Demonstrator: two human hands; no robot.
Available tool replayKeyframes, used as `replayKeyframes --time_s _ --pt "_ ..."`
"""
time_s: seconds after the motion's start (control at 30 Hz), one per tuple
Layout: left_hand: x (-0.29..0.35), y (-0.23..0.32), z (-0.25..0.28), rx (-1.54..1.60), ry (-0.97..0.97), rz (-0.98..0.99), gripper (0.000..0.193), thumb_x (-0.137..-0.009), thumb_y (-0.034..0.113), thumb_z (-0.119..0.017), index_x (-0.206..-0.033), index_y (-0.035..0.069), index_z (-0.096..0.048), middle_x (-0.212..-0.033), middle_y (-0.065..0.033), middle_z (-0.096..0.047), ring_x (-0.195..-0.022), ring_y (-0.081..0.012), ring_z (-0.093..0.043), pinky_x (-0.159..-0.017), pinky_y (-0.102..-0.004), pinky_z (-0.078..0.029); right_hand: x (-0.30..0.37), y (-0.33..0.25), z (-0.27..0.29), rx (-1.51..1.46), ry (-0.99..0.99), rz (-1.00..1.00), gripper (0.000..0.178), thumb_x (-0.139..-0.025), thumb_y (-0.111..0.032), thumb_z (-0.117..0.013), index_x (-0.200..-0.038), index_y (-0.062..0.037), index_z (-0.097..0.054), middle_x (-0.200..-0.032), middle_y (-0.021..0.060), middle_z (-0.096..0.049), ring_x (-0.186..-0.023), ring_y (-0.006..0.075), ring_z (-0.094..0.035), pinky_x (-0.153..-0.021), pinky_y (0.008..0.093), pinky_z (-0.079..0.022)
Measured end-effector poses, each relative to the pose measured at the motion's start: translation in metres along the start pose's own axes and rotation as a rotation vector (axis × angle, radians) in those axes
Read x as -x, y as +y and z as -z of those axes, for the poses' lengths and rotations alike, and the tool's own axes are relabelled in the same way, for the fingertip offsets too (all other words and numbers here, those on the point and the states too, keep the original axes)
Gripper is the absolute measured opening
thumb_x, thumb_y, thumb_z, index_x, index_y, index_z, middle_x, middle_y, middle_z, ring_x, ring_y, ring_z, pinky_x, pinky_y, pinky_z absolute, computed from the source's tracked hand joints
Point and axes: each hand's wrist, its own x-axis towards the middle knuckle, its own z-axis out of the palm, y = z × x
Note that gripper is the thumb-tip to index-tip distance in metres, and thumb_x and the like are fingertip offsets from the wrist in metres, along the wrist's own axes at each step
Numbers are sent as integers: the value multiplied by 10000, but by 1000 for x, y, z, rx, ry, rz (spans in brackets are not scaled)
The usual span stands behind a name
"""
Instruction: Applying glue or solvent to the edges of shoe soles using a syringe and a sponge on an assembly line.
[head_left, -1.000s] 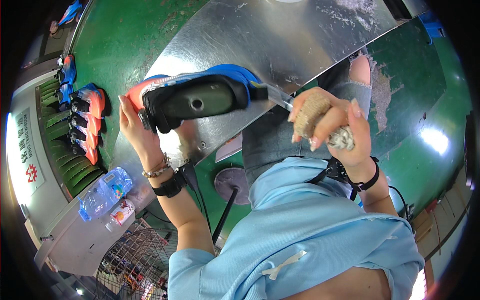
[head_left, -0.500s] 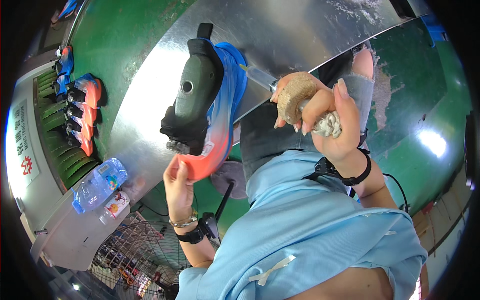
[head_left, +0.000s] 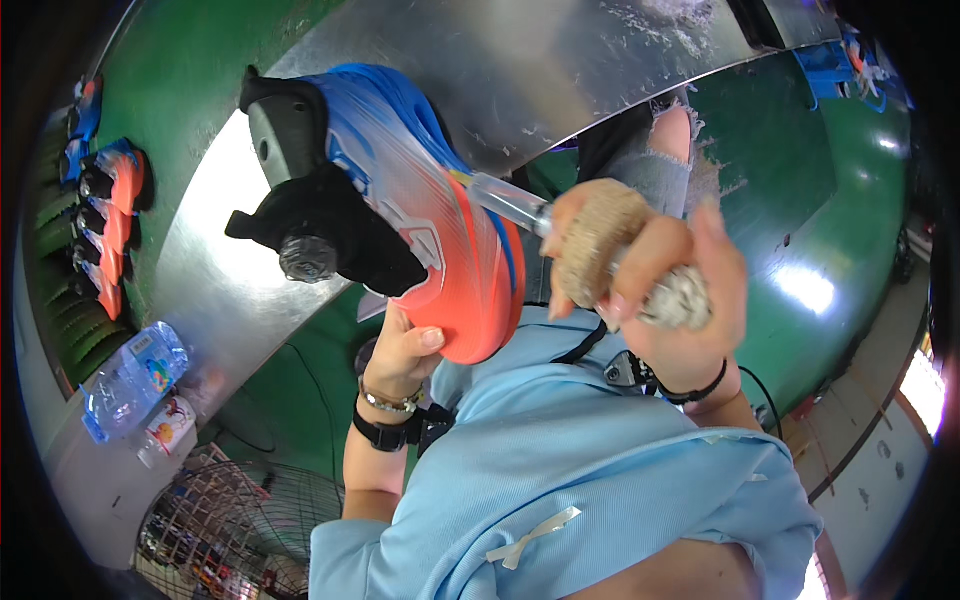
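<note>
A running shoe (head_left: 465, 285) fading from blue to orange is tilted on its side above the metal bench, with a dark grey last (head_left: 280, 135) inside and its black collar and laces bunched up. My left hand (head_left: 405, 352) grips it at the orange toe, thumb on the upper. Closed around a clear syringe (head_left: 508, 203), my right hand (head_left: 690, 330) also holds a tan, rough-surfaced block (head_left: 603, 240) and a wad of white cord or cloth (head_left: 680, 298). The syringe's yellowish tip meets the seam between upper and sole; whether it touches is hard to see.
The shiny metal bench (head_left: 520, 70) spans the top. To the left, more blue and orange shoes (head_left: 118, 215) stand in a row, with a plastic bottle (head_left: 135, 375) nearer me. A wire fan cage (head_left: 235, 525) is at lower left. A blue crate (head_left: 825, 75) sits far right.
My left hand has brought the shoe nearer and turned it, so more of its side and sole edge shows. The syringe tip has shifted from its blue part to the orange middle.
</note>
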Motion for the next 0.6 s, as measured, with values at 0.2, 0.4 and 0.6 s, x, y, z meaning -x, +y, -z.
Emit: replayKeyframes --time_s 0.2,0.4,0.6 --pt "-31 -19 -4 232 -119 84 695 -654 38 -720 -1255 -26 -377 -1230 -130 -480 -1151 -263 -470 -954 -382 -404 4 -38 -13 188 66 -50 582 -927 -382 -120 -529 -106 -443 -804 232 -441 -494 261 -492 -504 363 -477" --pt "-83 -29 -33 311 -229 -21 637 -645 37 -724 -1211 49 -431 -1176 -79 -515 -1108 -223 -495 -955 -377 -395 8 -50 -10 247 107 48 586 -910 -337 -135 -429 -119 -389 -811 238 -433 -434 266 -462 -401 319 -450" --pt "-109 -26 -45 275 -299 -63 553 -661 63 -701 -1162 69 -468 -1113 -59 -547 -1075 -209 -511 -943 -357 -396 15 -62 -4 359 120 89 579 -902 -331 -172 -429 -113 -425 -785 252 -434 -425 268 -447 -343 319 -415"
